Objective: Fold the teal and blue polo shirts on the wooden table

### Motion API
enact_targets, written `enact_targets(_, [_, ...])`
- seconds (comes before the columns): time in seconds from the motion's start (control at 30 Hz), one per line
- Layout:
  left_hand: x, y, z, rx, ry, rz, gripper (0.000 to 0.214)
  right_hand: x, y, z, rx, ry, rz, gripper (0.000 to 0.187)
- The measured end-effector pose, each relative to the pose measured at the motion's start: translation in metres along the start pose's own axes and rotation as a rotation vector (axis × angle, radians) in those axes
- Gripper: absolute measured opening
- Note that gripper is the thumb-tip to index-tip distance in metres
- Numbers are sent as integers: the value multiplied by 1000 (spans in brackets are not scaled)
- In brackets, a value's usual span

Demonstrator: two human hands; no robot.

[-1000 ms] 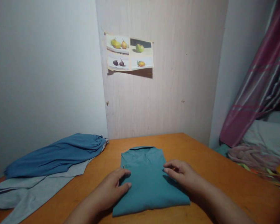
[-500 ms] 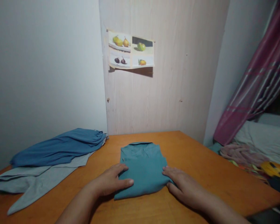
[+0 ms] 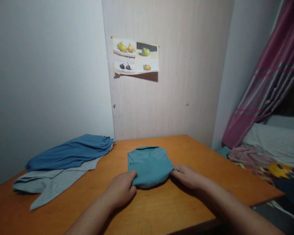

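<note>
Teal shirt (image 3: 148,164) folded small (collar end away from me), flat on my orange table, near edge bunched between my hands

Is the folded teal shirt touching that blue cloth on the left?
Apart. The head view shows a strip of bare table between the teal shirt and the blue cloth.

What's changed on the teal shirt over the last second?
Both hands slid from the top of the teal shirt to its near corners: left hand and right hand now grip it there. The shirt's near part has been folded in, so it looks shorter. The blue garment and grey garment stayed put.
</note>
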State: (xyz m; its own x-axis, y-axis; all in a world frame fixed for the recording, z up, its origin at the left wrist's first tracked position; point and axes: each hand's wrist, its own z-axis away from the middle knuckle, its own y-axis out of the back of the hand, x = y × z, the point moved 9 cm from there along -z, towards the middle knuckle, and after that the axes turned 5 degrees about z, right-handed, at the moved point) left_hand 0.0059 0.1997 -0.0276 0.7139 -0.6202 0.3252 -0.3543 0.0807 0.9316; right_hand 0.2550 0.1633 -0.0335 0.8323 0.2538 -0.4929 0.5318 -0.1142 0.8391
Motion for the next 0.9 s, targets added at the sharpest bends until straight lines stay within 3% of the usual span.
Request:
enact_targets(0.2, [-23, 4, -16, 107, 17, 326, 21, 4, -15, 20, 64, -32, 248, 63])
enact_targets(0.37, [-40, 9, -21, 247, 71, 457, 33, 18, -13, 13, 193, -127, 184, 51])
enact_targets(0.53, [-53, 6, -32, 304, 185, 372, 39, 38, 0, -12, 289, -238, 59, 33])
enact_targets(0.63, [-61, 2, -45, 314, 247, 324, 41, 45, 1, -23, 315, -261, -4, 34])
enact_targets(0.77, [-68, -4, -55, 334, 282, 315, 42, 46, -4, -26, 294, -205, -212, 56])
enact_targets(0.83, [-65, -6, -53, 324, 240, 362, 44, 42, -11, -25, 209, -109, -355, 76])
enact_targets(0.9, [-60, -8, -46, 297, 164, 449, 47, 41, -16, -22, 158, -51, -445, 84])
